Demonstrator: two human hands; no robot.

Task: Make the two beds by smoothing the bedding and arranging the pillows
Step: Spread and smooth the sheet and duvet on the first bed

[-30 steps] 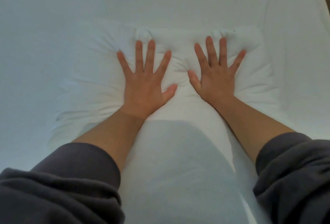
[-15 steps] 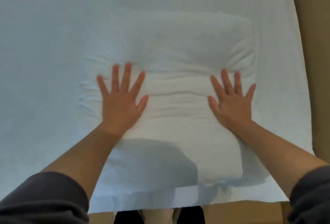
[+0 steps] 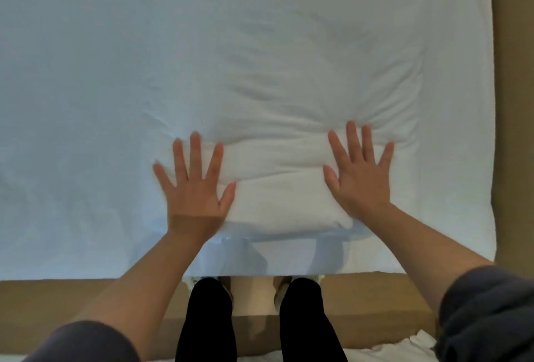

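Drawn back and wider apart, our left hand and right hand press flat, fingers spread, on the soft, light pillow; best gripped at its ends.

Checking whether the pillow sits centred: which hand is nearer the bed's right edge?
Right. The right hand presses the end of the pillow closest to that edge, bare sheet between them. The left hand lies flat at the pillow's opposite end, farther off.
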